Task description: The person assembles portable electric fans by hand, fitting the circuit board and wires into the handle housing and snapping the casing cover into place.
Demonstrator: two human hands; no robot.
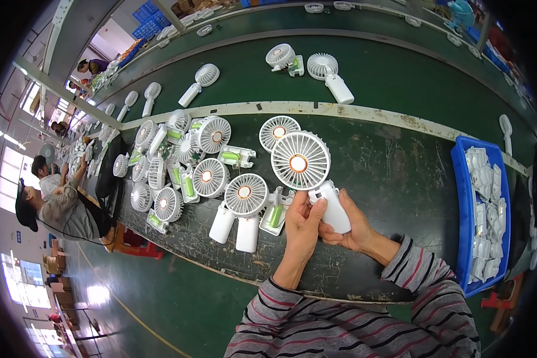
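From above the worker's head, a white handheld fan [313, 179] is held over the dark green bench [400, 173], just right of the heap of fans [185, 170] lying on it. The fan's handle sits between both hands. The right hand [355, 225] wraps it from behind and the right, fingers curled narrow around the lower handle, which shows white past the knuckles. The left hand [303, 224] comes up beside it, fingers closed together and the thumb laid on the handle's front — touching, pressing or not I cannot tell. Both forearms rise from the lower edge in striped sleeves [340, 316], wrists bent so the hands meet in front of the chest.

The fan's long axis runs from the hands up and a little left, round grille on top, its face with the orange centre turned up toward the camera. Right of the fan, well apart, a blue bin [459, 203] holds white plastic parts.
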